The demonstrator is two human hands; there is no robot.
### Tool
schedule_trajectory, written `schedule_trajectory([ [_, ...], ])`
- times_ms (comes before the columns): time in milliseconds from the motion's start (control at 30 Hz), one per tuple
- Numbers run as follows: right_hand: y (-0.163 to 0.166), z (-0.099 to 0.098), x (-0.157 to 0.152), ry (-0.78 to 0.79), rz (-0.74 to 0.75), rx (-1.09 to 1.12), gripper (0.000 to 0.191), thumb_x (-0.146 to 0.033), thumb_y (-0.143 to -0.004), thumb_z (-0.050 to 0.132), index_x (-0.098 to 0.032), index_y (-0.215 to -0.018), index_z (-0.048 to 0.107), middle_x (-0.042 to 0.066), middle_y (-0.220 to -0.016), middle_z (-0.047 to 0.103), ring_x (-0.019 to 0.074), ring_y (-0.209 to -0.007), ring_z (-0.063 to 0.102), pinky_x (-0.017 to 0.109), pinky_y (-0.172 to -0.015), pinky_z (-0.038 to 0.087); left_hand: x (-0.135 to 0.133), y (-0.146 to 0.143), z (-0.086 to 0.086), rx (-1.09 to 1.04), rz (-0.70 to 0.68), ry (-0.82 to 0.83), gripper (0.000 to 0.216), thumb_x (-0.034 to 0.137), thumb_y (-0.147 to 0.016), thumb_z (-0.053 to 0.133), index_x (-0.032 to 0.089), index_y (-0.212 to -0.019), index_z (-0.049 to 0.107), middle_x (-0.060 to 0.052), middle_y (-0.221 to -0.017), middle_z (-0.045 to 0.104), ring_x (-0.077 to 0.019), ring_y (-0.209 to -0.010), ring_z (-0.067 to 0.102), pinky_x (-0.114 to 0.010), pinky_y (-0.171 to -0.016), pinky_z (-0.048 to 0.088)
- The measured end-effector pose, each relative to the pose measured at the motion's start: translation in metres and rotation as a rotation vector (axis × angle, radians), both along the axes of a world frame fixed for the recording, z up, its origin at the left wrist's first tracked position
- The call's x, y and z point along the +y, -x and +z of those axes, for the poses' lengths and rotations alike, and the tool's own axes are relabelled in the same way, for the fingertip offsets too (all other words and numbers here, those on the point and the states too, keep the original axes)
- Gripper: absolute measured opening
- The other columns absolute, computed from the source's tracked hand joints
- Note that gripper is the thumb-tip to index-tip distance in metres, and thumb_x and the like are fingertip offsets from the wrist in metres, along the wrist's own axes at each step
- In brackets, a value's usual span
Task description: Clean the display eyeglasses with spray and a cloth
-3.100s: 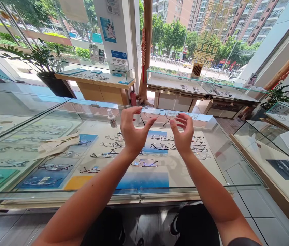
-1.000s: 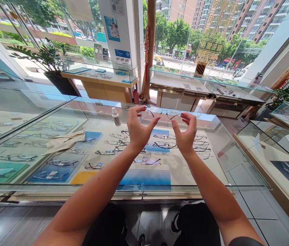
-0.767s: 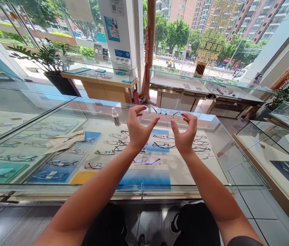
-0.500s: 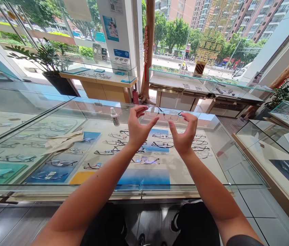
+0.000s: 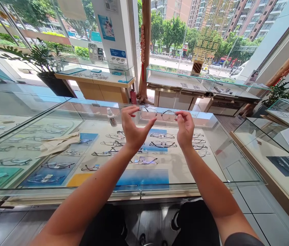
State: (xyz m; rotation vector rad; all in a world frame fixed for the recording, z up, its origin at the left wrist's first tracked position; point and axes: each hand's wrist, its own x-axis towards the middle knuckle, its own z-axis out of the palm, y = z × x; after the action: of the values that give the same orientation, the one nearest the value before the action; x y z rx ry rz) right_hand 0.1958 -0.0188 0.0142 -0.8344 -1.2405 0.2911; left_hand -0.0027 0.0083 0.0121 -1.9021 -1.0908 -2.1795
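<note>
A pair of thin-rimmed eyeglasses [image 5: 169,116] is held up above the glass counter, lenses facing me. My left hand [image 5: 134,128] grips its left side, fingers curled at the outer edge and thumb stretched beneath the lens. At the right end, my right hand [image 5: 186,129] pinches the frame near the hinge with thumb and fingers together. Behind my left hand stands a small white spray bottle [image 5: 112,118] on the counter. Further left lies a crumpled beige cloth [image 5: 59,142] on the glass.
Rows of eyeglasses, such as one dark pair [image 5: 162,144], lie inside the glass display counter [image 5: 192,176]. Another display case [image 5: 257,147] stands to the right. Beyond are a wooden post [image 5: 144,68], a potted plant [image 5: 54,83] and window-side cases [image 5: 180,82].
My right thumb has moved up from below the lens to close against the fingers at the frame's right end. The eyeglasses have tilted slightly, and the view has shifted a little.
</note>
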Motion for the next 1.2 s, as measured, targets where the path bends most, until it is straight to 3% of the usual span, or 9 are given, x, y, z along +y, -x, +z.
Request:
schedule_trajectory([
  [267, -0.001, 0.005, -0.003, 0.015, 0.061, 0.001, 0.022, -0.044, -0.106, 0.061, -0.024, -0.109, 0.069, 0.008, -0.108, 0.076, 0.0216, -0.101, 0.071, 0.038, -0.086, 0.061, 0.0, 0.0, 0.001, -0.02, -0.047, 0.049, 0.064, 0.063, -0.081, 0.093, 0.028, -0.125, 0.061, -0.012, -0.127, 0.068, -0.0322, -0.123, 0.066, -0.05, -0.096, 0.059],
  [433, 0.001, 0.006, -0.005, -0.001, 0.112, 0.0, 0.02, -0.042, -0.107, 0.059, -0.024, -0.111, 0.067, 0.009, -0.108, 0.078, 0.0234, -0.107, 0.076, 0.038, -0.084, 0.063, 0.005, -0.001, 0.0, -0.044, -0.152, 0.133, 0.065, 0.066, -0.082, 0.091, 0.028, -0.125, 0.06, -0.011, -0.129, 0.068, -0.0295, -0.122, 0.068, -0.047, -0.099, 0.059],
  [833, 0.003, 0.004, -0.005, -0.033, 0.168, -0.01, 0.013, -0.034, -0.108, 0.056, -0.026, -0.117, 0.06, 0.008, -0.11, 0.077, 0.0245, -0.109, 0.08, 0.043, -0.09, 0.065, 0.013, -0.001, -0.006, -0.083, -0.291, 0.199, 0.066, 0.057, -0.082, 0.094, 0.029, -0.13, 0.059, -0.012, -0.139, 0.069, -0.0278, -0.13, 0.07, -0.045, -0.104, 0.06],
  [1000, -0.003, 0.007, -0.007, -0.017, 0.03, -0.106, 0.015, -0.035, -0.109, 0.056, -0.025, -0.118, 0.064, 0.008, -0.114, 0.077, 0.0226, -0.11, 0.076, 0.045, -0.099, 0.062, 0.012, 0.002, -0.004, -0.044, -0.224, 0.157, 0.064, 0.056, -0.085, 0.093, 0.028, -0.133, 0.059, -0.013, -0.14, 0.071, -0.0288, -0.131, 0.07, -0.047, -0.105, 0.06],
  [1200, -0.006, 0.015, -0.013, -0.177, -0.162, -0.434, 0.014, -0.036, -0.107, 0.065, -0.027, -0.111, 0.075, 0.007, -0.117, 0.075, 0.0268, -0.116, 0.07, 0.05, -0.107, 0.054, 0.007, 0.005, 0.0, 0.193, -0.053, -0.12, 0.061, 0.047, -0.087, 0.094, 0.025, -0.133, 0.06, -0.013, -0.137, 0.074, -0.0307, -0.131, 0.071, -0.05, -0.111, 0.059],
])
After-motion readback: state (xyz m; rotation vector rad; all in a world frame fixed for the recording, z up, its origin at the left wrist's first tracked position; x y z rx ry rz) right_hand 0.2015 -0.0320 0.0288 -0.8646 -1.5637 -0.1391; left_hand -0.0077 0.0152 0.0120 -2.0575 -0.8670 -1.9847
